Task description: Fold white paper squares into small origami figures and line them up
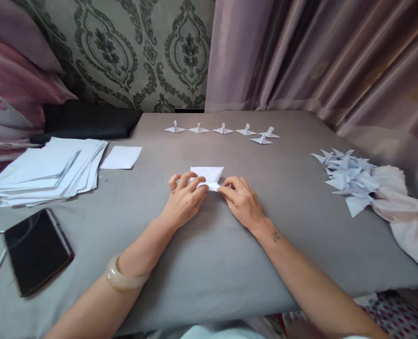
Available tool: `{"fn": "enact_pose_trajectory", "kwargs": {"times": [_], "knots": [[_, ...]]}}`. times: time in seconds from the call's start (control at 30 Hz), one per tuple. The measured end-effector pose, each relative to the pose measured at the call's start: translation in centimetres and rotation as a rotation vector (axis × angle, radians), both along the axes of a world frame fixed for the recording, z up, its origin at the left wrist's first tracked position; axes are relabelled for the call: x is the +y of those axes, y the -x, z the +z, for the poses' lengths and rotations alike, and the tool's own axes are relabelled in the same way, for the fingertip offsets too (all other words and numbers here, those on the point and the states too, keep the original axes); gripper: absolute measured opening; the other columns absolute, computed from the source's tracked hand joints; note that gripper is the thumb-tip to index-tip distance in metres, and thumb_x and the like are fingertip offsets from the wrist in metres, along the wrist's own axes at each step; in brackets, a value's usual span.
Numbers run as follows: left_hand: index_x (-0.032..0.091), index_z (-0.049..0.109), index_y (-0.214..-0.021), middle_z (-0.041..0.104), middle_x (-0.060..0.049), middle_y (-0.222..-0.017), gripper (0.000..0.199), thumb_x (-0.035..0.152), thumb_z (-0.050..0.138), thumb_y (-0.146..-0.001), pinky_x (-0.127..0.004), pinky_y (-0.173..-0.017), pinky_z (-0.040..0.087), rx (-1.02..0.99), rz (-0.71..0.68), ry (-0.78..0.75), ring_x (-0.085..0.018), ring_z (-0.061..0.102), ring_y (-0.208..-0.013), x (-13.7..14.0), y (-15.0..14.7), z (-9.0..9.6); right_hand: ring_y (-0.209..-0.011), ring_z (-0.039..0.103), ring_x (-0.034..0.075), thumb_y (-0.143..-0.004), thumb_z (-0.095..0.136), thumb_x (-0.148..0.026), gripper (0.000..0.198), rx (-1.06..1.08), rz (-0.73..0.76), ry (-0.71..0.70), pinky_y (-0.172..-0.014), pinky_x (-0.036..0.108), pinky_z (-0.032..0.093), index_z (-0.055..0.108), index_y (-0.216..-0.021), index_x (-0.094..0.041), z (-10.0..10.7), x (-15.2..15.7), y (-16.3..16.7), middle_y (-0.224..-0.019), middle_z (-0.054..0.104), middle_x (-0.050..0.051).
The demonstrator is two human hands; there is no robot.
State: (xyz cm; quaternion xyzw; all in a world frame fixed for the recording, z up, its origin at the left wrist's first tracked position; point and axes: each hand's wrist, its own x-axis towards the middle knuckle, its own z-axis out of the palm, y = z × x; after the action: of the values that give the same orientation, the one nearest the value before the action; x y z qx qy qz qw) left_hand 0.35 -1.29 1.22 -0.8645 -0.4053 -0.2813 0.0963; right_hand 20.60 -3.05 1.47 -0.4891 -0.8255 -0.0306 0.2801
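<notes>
A partly folded sheet of white paper (209,174) lies on the grey cloth in front of me, its near edge turned up into a narrow flap. My left hand (187,195) has thumb and forefinger pressed on the left end of that fold, the other fingers curled above it. At the right end, my right hand (240,197) pinches the paper between thumb and forefinger. The fingers cover both ends of the fold. Farther back stands a row of several folded paper cranes (223,128), with one crane (261,140) in front of its right end.
A stack of white paper (49,174) and a single square sheet (121,157) lie on the left. Nearer is a phone (38,252) with a white cable. A heap of folded paper pieces (352,176) rests at right beside pale fabric (399,202). Behind the stack lies a black item (92,118).
</notes>
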Motion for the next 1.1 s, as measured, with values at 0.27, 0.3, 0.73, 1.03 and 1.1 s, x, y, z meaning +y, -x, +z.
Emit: {"fn": "enact_pose_trajectory", "kwargs": {"times": [0.27, 0.3, 0.73, 1.03, 1.1], "knots": [[0.019, 0.064, -0.092, 0.071, -0.005, -0.096, 0.023, 0.022, 0.042, -0.097, -0.042, -0.093, 0.026, 0.06, -0.09, 0.202, -0.019, 0.059, -0.094, 0.3, -0.5, -0.3, -0.093, 0.054, 0.019, -0.092, 0.052, -0.024, 0.017, 0.004, -0.15, 0.219, -0.073, 0.029, 0.044, 0.068, -0.093, -0.02, -0.6, -1.1, -0.1, -0.099, 0.061, 0.007], [0.019, 0.064, -0.091, 0.07, -0.005, -0.096, 0.024, 0.024, 0.041, -0.097, -0.042, -0.093, 0.026, 0.047, -0.085, 0.218, -0.019, 0.06, -0.092, 0.4, -0.6, -0.3, -0.093, 0.054, 0.019, -0.092, 0.052, -0.026, 0.017, 0.008, -0.174, 0.231, -0.071, 0.028, 0.043, 0.068, -0.093, -0.021, -0.6, -1.2, 0.1, -0.098, 0.061, 0.006], [0.022, 0.065, -0.086, 0.071, -0.003, -0.085, 0.012, 0.028, 0.056, -0.086, -0.042, -0.086, 0.031, -0.104, 0.037, 0.437, -0.02, 0.062, -0.081, 2.4, -1.7, -0.1, -0.075, 0.057, 0.016, -0.088, 0.051, -0.026, 0.015, 0.12, -0.298, 0.294, -0.061, 0.028, 0.037, 0.063, -0.081, -0.022, -1.0, -0.4, 1.1, -0.088, 0.061, 0.004], [0.021, 0.067, -0.083, 0.07, -0.005, -0.084, 0.013, 0.028, 0.057, -0.083, -0.046, -0.087, 0.032, -0.02, 0.03, 0.523, -0.022, 0.062, -0.081, 3.4, -2.2, 0.7, -0.071, 0.056, 0.015, -0.086, 0.053, -0.024, 0.007, 0.22, -0.253, 0.422, -0.064, 0.028, 0.039, 0.058, -0.088, -0.022, -0.8, 0.0, 0.0, -0.089, 0.062, 0.003], [0.02, 0.067, -0.084, 0.07, -0.005, -0.085, 0.013, 0.028, 0.057, -0.083, -0.047, -0.087, 0.032, -0.009, 0.036, 0.551, -0.023, 0.062, -0.082, 3.5, -2.2, 0.8, -0.07, 0.056, 0.014, -0.083, 0.053, -0.022, 0.007, 0.289, -0.222, 0.464, -0.067, 0.028, 0.042, 0.058, -0.089, -0.021, -0.8, 0.1, -0.7, -0.086, 0.062, 0.003]]}}
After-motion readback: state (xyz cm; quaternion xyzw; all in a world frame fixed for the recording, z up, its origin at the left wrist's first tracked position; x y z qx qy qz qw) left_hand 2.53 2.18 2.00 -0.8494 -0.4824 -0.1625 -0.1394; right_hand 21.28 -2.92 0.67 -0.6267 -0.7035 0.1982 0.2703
